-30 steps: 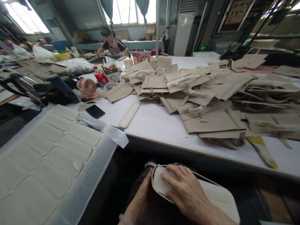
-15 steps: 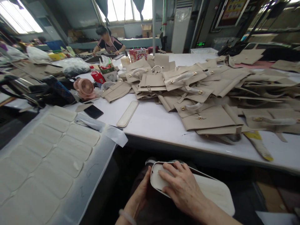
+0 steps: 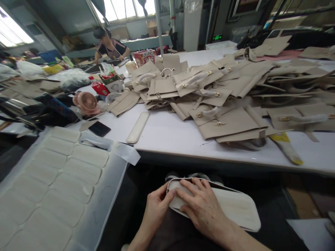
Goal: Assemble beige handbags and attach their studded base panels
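Note:
Low in front of me is an off-white oblong bag base panel (image 3: 238, 209) with rounded ends and a thin raised edge around it. My left hand (image 3: 156, 206) pinches that edge at the panel's left end, thumb on top and fingers partly hidden beneath. My right hand (image 3: 202, 205) lies across the left half of the panel, fingers spread and pressing on its surface. To the left, a sheet-covered surface (image 3: 104, 209) carries several similar pale oblong pieces (image 3: 77, 179) in rows. A finished-looking narrow base piece with small studs (image 3: 138, 127) rests on the white table.
Beige bag parts (image 3: 227, 122) with wrapped handles are heaped on the white table (image 3: 167, 136). A phone (image 3: 99, 129), a pink fan (image 3: 86, 103) and a red bottle (image 3: 98, 86) stand left. A yellow-and-grey strip (image 3: 286, 148) lies right. Another person (image 3: 111, 47) sits beyond.
My left hand has come up and over the panel's left edge, its thumb now on top. The right hand stays spread on the panel. The view has shifted slightly.

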{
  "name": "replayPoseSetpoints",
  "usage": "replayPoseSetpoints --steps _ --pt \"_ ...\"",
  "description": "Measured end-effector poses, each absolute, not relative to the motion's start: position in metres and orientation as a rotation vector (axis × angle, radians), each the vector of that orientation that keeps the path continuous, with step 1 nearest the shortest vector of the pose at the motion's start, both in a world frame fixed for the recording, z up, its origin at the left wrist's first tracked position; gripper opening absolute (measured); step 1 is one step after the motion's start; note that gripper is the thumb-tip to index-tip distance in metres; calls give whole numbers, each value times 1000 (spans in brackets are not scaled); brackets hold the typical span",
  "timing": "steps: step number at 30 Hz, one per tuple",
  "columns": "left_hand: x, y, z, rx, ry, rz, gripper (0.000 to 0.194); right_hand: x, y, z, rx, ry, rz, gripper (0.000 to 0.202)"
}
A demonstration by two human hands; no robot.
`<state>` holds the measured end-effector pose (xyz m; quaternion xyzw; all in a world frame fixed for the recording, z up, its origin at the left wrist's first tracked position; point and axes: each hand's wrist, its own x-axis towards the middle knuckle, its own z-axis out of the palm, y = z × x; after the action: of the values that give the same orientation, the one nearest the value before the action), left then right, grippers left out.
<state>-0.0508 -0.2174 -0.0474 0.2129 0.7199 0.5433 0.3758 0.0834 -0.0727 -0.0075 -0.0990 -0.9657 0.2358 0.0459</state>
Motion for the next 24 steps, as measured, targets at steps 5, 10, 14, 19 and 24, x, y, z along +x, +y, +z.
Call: replayPoseSetpoints --steps 5,10,14,19,24 --pt "-45 -216 -25 895 2187 1118 35 84 -72 -5 -314 -2936 727 35" --pt "-44 -218 -22 1077 2306 983 34 83 -73 -4 -327 -2923 744 36" --pt "-41 -218 -24 1108 2333 963 33 85 -74 -5 -338 -2914 760 37" --pt "-50 -219 -22 1007 2274 1009 34 87 -72 -4 -390 -2896 802 37" --pt "-65 -217 -44 452 1769 1393 35 87 -72 -3 -399 -2896 811 36"
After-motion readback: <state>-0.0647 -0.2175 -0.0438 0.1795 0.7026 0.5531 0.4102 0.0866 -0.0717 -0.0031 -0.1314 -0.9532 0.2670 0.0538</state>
